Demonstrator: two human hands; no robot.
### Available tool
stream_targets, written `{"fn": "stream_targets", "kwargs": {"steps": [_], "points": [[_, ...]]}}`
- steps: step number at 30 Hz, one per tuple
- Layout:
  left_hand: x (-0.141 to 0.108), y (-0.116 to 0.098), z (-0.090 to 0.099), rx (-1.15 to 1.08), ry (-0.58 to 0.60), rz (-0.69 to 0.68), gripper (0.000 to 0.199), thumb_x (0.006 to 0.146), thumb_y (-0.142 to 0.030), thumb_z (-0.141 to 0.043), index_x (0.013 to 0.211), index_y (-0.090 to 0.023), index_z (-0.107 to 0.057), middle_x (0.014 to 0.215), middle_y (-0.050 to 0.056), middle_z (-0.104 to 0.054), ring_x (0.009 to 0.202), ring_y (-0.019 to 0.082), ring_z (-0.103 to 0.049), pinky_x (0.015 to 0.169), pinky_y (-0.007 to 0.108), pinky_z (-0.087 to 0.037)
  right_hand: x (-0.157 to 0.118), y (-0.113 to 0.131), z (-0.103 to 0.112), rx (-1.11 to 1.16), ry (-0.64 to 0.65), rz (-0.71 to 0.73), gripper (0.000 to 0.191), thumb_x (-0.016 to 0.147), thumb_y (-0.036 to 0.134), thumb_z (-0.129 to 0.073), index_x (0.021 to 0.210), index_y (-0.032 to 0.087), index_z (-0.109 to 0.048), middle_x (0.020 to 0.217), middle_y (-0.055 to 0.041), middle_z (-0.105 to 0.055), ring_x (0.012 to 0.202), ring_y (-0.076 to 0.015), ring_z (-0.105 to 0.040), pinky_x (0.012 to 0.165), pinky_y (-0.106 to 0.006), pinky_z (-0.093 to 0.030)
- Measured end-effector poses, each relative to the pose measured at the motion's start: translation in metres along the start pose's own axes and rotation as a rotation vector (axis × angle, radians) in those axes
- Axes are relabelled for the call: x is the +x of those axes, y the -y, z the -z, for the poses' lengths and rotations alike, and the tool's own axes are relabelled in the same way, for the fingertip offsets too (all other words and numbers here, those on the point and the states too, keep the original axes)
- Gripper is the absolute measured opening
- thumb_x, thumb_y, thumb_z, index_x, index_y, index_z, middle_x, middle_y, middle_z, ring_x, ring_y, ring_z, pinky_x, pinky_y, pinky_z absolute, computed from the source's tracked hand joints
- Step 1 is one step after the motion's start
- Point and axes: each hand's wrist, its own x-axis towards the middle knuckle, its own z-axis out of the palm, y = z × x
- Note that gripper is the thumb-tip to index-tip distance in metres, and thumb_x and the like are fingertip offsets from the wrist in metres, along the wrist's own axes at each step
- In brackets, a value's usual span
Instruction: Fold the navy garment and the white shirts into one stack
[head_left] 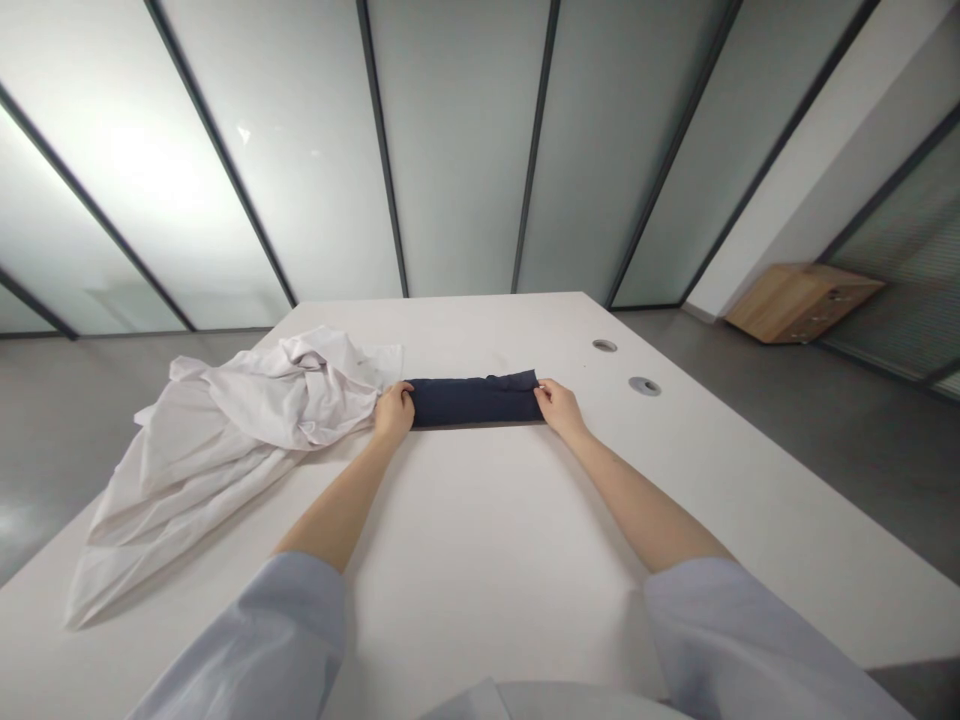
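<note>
A dark navy cloth (476, 401), folded into a long narrow strip, lies crosswise on the white table (480, 560). Its left end is gripped by my left hand (394, 410), with the fingers curled over the edge. My right hand (559, 405) pinches the right end between thumb and fingers. Along the upper edge, near the right end, the cloth is slightly uneven. A crumpled white cloth (300, 395) lies beside my left hand and reaches toward the table's left edge.
Two round cable holes, one open (604, 345) and one with a grey cover (645, 386), are on the table's right side. Frosted glass panels (465, 150) stand behind the table. A wooden cabinet (799, 300) is on the floor at the right.
</note>
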Motion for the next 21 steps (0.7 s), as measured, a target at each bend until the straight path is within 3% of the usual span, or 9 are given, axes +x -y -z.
{"fn": "stream_targets", "kwargs": {"steps": [3,6,9,12,16,21], "points": [[-0.005,-0.003,0.006,0.058,-0.088,-0.031,0.032,0.085,-0.019,-0.044,0.113,-0.016,-0.062,0.109,0.013,-0.064,0.105,0.026,-0.059,0.095,0.037,-0.044,-0.001,-0.001,0.001,-0.012,-0.052,0.049,0.036,0.081,0.024,-0.045,0.112,0.016,-0.061,0.104,-0.0123,-0.068,0.092,-0.0245,-0.062,0.084,-0.038,-0.048],[-0.010,-0.009,0.010,0.119,-0.155,-0.163,0.039,0.087,-0.030,-0.048,0.123,-0.017,-0.057,0.128,0.014,-0.054,0.120,0.029,-0.049,0.104,0.041,-0.037,-0.003,0.001,0.005,-0.065,-0.099,0.137,0.046,0.082,0.027,-0.045,0.125,0.013,-0.055,0.121,-0.0173,-0.060,0.113,-0.0292,-0.054,0.098,-0.045,-0.041],[-0.014,-0.011,0.004,0.163,0.015,-0.303,0.042,0.091,-0.038,-0.045,0.127,-0.021,-0.055,0.140,0.011,-0.047,0.131,0.028,-0.040,0.110,0.044,-0.030,-0.006,0.008,0.008,-0.125,-0.023,0.234,0.053,0.087,0.034,-0.041,0.137,0.017,-0.046,0.137,-0.0155,-0.050,0.128,-0.0308,-0.042,0.107,-0.050,-0.031],[-0.014,-0.008,-0.007,0.157,0.215,-0.336,0.047,0.093,-0.042,-0.040,0.133,-0.021,-0.051,0.146,0.012,-0.041,0.135,0.028,-0.037,0.110,0.044,-0.029,-0.011,0.013,0.005,-0.218,0.203,0.296,0.058,0.091,0.044,-0.038,0.144,0.020,-0.039,0.149,-0.0109,-0.037,0.138,-0.0302,-0.030,0.111,-0.050,-0.026],[-0.013,0.001,-0.013,0.098,0.248,-0.328,0.053,0.092,-0.045,-0.040,0.138,-0.019,-0.047,0.151,0.014,-0.034,0.138,0.029,-0.033,0.111,0.042,-0.027,-0.016,0.016,-0.002,-0.331,0.434,0.238,0.061,0.093,0.055,-0.032,0.143,0.022,-0.042,0.152,-0.0094,-0.033,0.140,-0.0312,-0.026,0.110,-0.048,-0.028],[-0.015,0.002,-0.006,0.104,0.305,-0.349,0.069,0.086,-0.056,-0.048,0.142,-0.018,-0.040,0.155,0.015,-0.025,0.139,0.032,-0.030,0.111,0.043,-0.028,-0.020,0.022,0.002,-0.410,0.434,0.233,0.058,0.095,0.053,-0.033,0.140,0.019,-0.047,0.150,-0.0110,-0.035,0.138,-0.0333,-0.030,0.109,-0.049,-0.027]]}}
